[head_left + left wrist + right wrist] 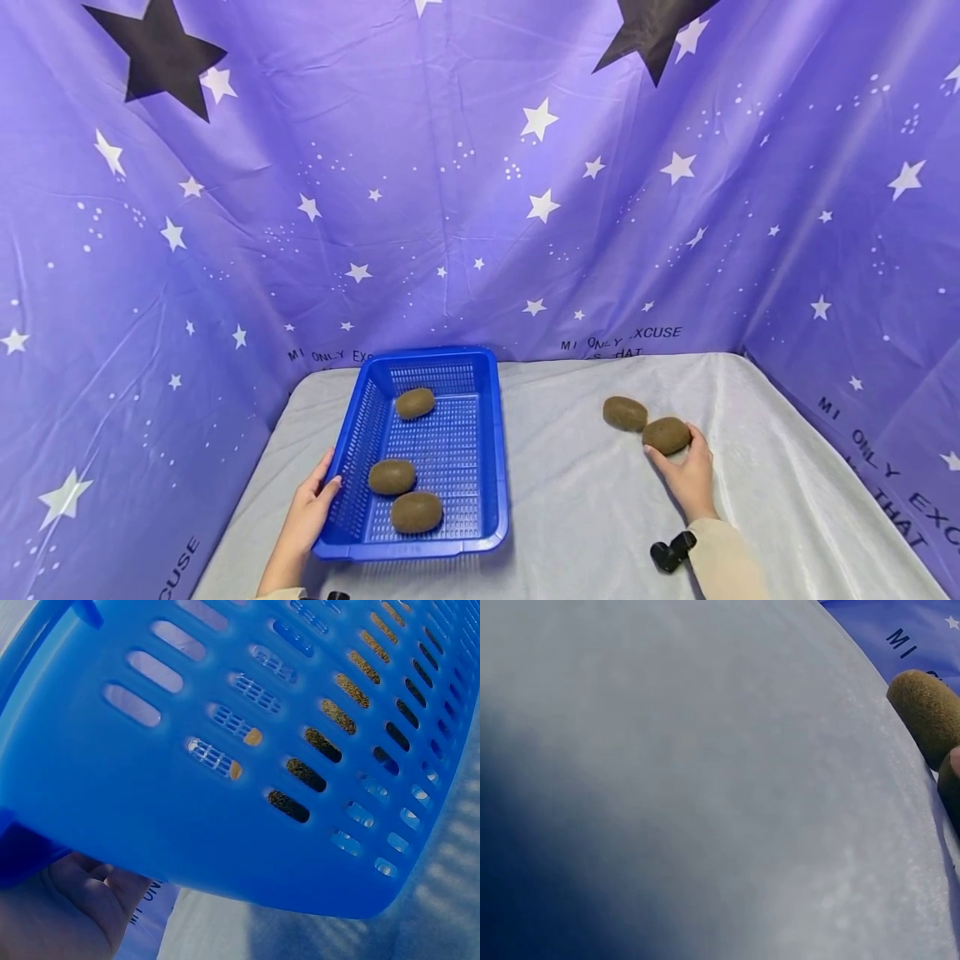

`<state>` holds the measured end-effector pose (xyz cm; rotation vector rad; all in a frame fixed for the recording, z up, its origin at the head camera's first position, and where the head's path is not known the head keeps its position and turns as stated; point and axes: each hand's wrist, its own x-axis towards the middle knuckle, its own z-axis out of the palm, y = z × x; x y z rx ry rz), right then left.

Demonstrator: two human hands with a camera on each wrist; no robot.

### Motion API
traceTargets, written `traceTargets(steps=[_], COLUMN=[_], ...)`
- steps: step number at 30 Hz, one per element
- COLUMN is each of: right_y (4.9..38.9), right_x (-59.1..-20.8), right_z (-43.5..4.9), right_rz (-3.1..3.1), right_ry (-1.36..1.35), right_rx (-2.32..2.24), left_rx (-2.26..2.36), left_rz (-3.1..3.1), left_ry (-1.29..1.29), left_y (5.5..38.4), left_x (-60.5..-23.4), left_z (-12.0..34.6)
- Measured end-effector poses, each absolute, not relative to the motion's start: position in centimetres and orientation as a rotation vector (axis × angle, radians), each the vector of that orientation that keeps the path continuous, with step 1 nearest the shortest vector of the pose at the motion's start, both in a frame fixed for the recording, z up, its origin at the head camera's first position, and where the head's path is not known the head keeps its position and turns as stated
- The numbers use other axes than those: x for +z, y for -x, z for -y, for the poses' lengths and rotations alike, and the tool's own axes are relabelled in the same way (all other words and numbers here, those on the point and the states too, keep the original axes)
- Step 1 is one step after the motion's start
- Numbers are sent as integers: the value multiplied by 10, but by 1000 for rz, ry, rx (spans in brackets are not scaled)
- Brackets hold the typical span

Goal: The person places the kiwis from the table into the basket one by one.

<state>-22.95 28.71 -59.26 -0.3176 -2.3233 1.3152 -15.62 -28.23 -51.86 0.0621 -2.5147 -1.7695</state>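
A blue plastic basket (495,467) lies on the cloth, with three brown kiwis inside: one kiwi (415,403) toward the far end, another kiwi (392,477) and a third kiwi (417,512) close together at the near end. My left hand (306,510) grips the basket's left rim, thumb on top of it. To the right, my right hand (688,475) holds a kiwi (666,435) between thumb and fingers. Just left of that fruit is one more kiwi (624,413), which also shows in the right wrist view (928,716). Most of the right hand lies outside the right wrist view.
A pale grey cloth (570,500) covers the table. Purple curtains (450,208) with stars and printed words hang behind it and along both sides. A black device (672,552) is at the right wrist.
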Motion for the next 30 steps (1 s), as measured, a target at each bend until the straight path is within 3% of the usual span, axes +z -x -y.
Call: traceTargets(steps=[30], right_y=[206], right_x=[-567], right_z=[-265], right_rz=[2386], right_ry=[171], right_rx=[1392], left_rx=[-1809], left_rz=[2486], left_ry=[-78], left_y=[156], left_x=[-520], left_z=[283])
